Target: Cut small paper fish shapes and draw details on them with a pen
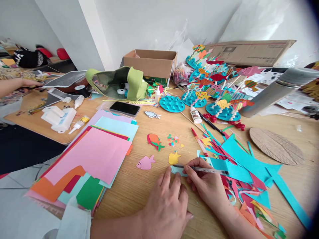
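Observation:
My right hand is closed around a slim pen with a clear barrel, its tip at a small light blue paper cutout. My left hand lies flat, fingers stretched out, fingertips at that cutout's near edge. Just beyond sits a yellow paper cutout. A pink paper fish with a drawn gill line and eye lies to the left. Farther back are stacked orange and green fish cutouts and small coloured paper dots. My hands partly cover the light blue piece.
Coloured paper sheets are stacked at left, below a phone. Paper scraps crowd the right, near a red pen, cardboard oval and metal flask. Decorated blue discs stand behind. Another person's hand is far left.

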A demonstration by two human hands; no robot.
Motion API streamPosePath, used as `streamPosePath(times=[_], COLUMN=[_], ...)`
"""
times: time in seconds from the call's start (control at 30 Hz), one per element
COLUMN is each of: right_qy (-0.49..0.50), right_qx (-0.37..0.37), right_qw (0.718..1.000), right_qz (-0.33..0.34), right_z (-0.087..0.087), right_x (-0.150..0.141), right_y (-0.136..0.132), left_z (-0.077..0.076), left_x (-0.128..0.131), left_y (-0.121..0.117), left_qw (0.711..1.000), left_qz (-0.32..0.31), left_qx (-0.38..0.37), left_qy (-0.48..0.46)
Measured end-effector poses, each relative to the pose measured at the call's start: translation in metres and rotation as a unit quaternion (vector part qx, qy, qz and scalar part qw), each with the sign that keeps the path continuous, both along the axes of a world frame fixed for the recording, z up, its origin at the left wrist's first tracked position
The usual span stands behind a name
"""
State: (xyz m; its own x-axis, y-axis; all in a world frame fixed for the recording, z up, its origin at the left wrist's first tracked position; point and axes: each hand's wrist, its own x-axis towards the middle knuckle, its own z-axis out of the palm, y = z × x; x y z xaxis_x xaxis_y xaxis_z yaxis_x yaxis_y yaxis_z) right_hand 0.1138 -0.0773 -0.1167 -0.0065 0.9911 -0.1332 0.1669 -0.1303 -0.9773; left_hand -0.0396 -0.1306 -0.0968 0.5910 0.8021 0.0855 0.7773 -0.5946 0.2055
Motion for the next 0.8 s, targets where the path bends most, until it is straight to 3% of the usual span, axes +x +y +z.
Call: streamPosePath(times=[0.8], right_qy=[-0.021], right_qx=[0.013], right_qw=[1.0], right_qz=[0.014], right_z=[-0.0042], right_x=[0.0014], right_y=[0.0], left_z=[0.0062], left_x=[0.0013], left_y=[0.0012], left_qw=[1.0], left_qz=[-0.001], left_qx=[0.007], left_qy=[0.027])
